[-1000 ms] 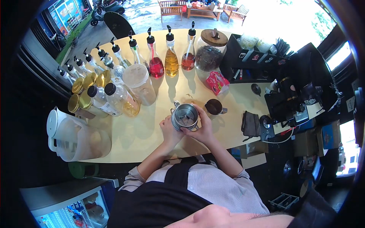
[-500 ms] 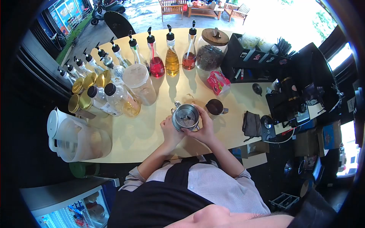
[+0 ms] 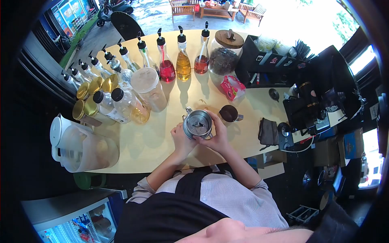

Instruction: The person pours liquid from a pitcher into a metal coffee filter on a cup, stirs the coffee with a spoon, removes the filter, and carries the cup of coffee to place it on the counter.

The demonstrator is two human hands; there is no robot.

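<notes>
A round metal cup (image 3: 198, 124) stands out in the middle of the head view, low over the front of the table. Dark liquid with pale bubbles shows inside it, and small metal parts stick out from its side. My right hand (image 3: 217, 136) wraps its right side, thumb near the front of the rim. Curled against the lower left side is my left hand (image 3: 182, 137), its fingers partly hidden by the cup. Just right of my right hand, a dark cup with a handle (image 3: 229, 114) stands on the table.
Pump bottles, among them a red syrup bottle (image 3: 167, 69), line the table's far edge. Clear bottles, a lidded tub (image 3: 149, 90) and a large pitcher (image 3: 87, 146) stand left. At right are a pink packet (image 3: 233, 88), a folded cloth (image 3: 268, 132) and a black coffee machine (image 3: 310, 107).
The metal cup has shifted very slightly in my hands. Both hands keep their hold, and nothing else has visibly moved.
</notes>
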